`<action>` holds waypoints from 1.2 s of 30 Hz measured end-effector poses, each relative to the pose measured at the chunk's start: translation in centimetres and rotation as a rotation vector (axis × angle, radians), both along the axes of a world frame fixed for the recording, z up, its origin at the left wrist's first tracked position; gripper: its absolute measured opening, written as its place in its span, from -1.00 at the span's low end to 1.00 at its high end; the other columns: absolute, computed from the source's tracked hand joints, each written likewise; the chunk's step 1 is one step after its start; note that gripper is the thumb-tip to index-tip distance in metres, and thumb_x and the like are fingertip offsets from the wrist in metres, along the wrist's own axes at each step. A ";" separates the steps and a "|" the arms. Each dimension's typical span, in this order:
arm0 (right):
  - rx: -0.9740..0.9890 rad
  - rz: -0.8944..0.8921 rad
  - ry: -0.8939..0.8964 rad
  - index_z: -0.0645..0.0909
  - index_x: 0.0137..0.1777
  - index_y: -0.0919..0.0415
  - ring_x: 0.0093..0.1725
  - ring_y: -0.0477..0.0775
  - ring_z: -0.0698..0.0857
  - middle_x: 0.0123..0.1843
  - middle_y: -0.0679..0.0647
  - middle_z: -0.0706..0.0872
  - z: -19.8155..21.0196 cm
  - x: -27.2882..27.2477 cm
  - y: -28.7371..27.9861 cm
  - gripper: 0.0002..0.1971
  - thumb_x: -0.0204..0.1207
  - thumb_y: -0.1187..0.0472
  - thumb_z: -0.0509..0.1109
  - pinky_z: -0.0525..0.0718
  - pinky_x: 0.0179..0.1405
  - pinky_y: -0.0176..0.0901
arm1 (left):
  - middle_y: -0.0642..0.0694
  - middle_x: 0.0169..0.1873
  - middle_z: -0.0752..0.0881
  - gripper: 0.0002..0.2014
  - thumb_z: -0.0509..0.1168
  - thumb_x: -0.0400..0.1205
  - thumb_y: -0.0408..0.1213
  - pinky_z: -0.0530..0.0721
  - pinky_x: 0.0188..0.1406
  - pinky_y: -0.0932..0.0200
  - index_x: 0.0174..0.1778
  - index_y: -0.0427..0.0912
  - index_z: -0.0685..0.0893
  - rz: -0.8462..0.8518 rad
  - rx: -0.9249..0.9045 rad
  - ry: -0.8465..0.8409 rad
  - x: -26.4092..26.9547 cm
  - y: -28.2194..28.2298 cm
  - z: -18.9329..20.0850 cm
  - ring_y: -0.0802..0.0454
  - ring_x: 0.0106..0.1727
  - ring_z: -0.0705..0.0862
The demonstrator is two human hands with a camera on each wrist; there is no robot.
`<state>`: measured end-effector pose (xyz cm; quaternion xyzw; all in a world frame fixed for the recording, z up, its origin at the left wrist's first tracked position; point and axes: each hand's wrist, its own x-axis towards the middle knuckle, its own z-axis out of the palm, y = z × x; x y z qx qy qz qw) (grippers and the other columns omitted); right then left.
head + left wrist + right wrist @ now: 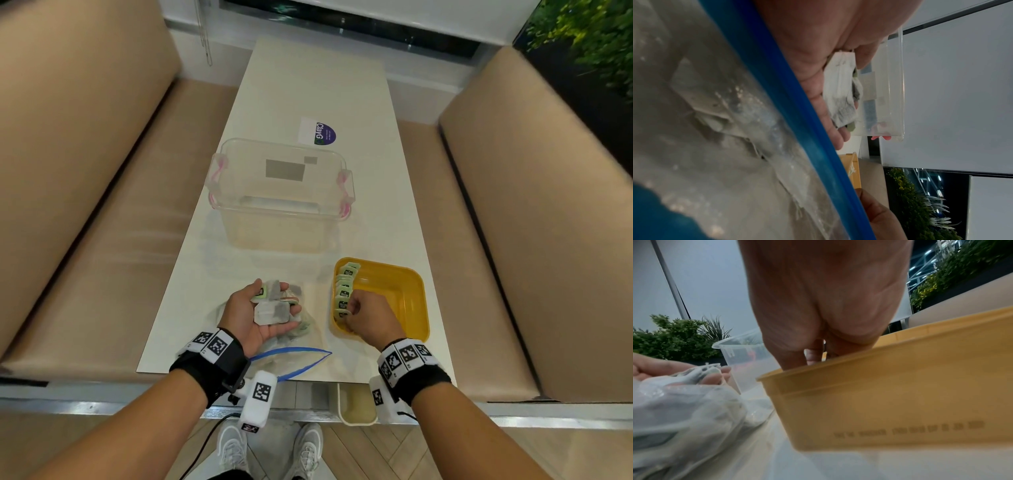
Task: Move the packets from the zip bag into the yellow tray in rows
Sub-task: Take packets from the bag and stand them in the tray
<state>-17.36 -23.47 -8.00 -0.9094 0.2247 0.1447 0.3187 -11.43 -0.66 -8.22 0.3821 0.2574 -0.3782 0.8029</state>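
The yellow tray [407,294] [890,394] sits at the table's near right. A row of green-and-white packets [345,286] stands along its left wall. My right hand [349,313] [812,356] reaches down into the near-left corner, fingers curled, pinching the nearest packet of that row; the tray wall hides the fingertips in the right wrist view. My left hand [277,299] is palm up above the clear zip bag [294,359] [715,129], holding several packets [272,308] [840,91] with thumb and fingers curled round them. More packets lie inside the bag.
A clear plastic box [281,195] with pink latches stands behind the bag and tray in mid-table. A white and purple card [317,132] lies beyond it. Beige benches [85,205] flank the narrow white table [376,171]. The bag's blue zip [308,363] reaches the near edge.
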 end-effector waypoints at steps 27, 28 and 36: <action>-0.126 0.019 0.191 0.36 -0.30 -0.02 -0.13 0.07 0.64 -0.22 0.01 0.62 -0.8 1.1 -0.9 -0.60 0.36 0.02 0.61 0.52 -0.19 -0.15 | -0.41 -0.01 0.76 -0.52 0.06 0.78 0.02 0.73 0.01 -0.33 0.16 -0.33 0.70 0.004 -0.005 -0.004 0.1 0.3 -0.2 -0.33 -0.01 0.75; -0.138 0.035 0.199 0.38 -0.32 -0.01 -0.14 0.07 0.64 -0.23 0.01 0.62 -0.7 1.1 -0.8 -0.62 0.37 0.01 0.60 0.51 -0.19 -0.17 | -0.41 -0.01 0.76 -0.52 0.06 0.78 0.02 0.74 0.01 -0.33 0.16 -0.33 0.70 0.004 -0.006 -0.002 0.1 0.3 -0.2 -0.34 0.00 0.75; -0.179 0.092 0.188 0.48 -0.43 0.04 -0.39 -0.02 0.58 -0.45 -0.05 0.57 -1.1 1.5 -0.4 -0.66 0.42 -0.10 0.47 0.35 -0.53 -0.28 | -0.42 0.03 0.73 -0.52 0.07 0.78 0.02 0.76 -0.01 -0.31 0.17 -0.33 0.70 0.010 -0.034 0.020 0.1 0.3 -0.3 -0.35 0.01 0.74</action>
